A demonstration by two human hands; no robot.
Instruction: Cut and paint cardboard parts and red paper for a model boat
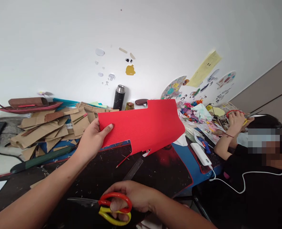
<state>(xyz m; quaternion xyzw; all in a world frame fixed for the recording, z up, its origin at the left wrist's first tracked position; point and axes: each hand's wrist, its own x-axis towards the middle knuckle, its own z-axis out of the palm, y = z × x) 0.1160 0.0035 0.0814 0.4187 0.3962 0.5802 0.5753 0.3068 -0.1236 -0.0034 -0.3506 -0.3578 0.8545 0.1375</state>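
My left hand (93,136) pinches the left end of a red corrugated sheet (145,124), thumb on top and the other fingers behind it. The sheet is held up above the table, with notches cut in its upper and lower edges and a ragged spot at the bottom. Lower down, my right hand (131,197) is closed round the handles of a pair of scissors (116,208), one red and one yellow. Their blades point left and look nearly together. A clear ruler (133,168) and a red pencil (123,160) lie on the dark mat under the sheet.
Cardboard scraps (48,127), a model boat (31,106) and a green-handled tool (43,159) lie at left. A black thermos (119,97) stands by the wall. At right are a white power strip (200,154) with a cable, craft clutter (191,109) and another person (231,133) holding scissors.
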